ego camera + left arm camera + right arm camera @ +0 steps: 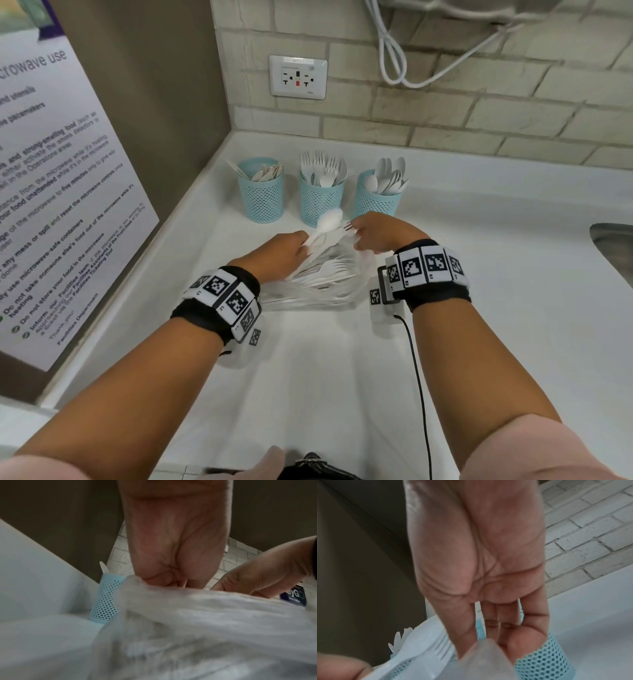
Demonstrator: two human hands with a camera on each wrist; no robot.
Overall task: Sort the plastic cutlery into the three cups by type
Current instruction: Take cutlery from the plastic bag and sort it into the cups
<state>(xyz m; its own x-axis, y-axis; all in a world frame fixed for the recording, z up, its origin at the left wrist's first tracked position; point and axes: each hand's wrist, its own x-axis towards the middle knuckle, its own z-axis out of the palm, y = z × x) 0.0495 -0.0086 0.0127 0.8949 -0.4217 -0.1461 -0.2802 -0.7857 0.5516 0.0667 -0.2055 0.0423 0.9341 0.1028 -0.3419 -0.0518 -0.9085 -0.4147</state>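
Observation:
Three blue mesh cups stand at the back of the counter: the knife cup, the fork cup and the spoon cup. In front of them lies a clear plastic bag with several white forks and other cutlery inside. My left hand grips a white spoon by its handle above the bag, bowl pointing at the cups. A fork lies along the spoon. My right hand pinches the bag's thin edge between thumb and fingers, close to the fork's tines.
A white counter runs right to a steel sink edge. A brown wall with a microwave notice closes the left side. Behind are a brick wall, a socket and hanging white cable. A black wire trails from my right wrist.

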